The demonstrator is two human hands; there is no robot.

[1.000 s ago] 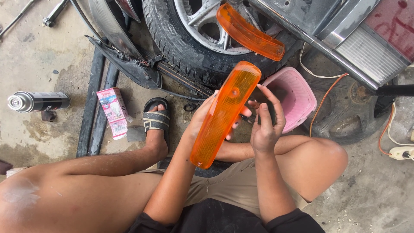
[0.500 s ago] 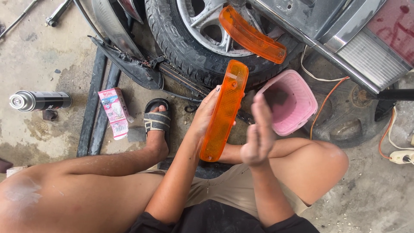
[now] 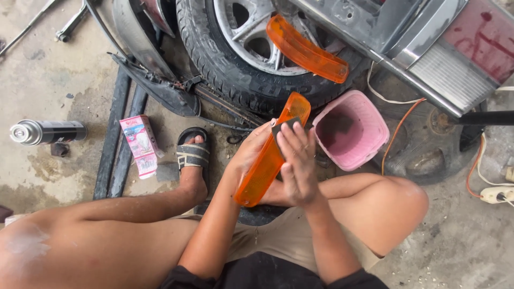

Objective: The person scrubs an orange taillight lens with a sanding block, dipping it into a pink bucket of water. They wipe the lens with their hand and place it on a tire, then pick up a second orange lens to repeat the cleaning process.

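the lens cover point(image 3: 270, 155) is sitting at the centre of the frame, lying between the left hand point(image 3: 251, 152) on its left and the right hand point(image 3: 297, 166) on its right. the basket point(image 3: 375, 126) is standing on the floor point(image 3: 64, 69) just right of them. the tyre point(image 3: 214, 59) is resting behind, at top centre, with a second lens point(image 3: 308, 51) lying against it. the carton point(image 3: 140, 145) is lying left of the sandalled foot point(image 3: 193, 158), and the spray can point(image 3: 45, 131) is lying farther left, at the frame's left edge. the plug strip point(image 3: 495, 194) is lying at the right edge.
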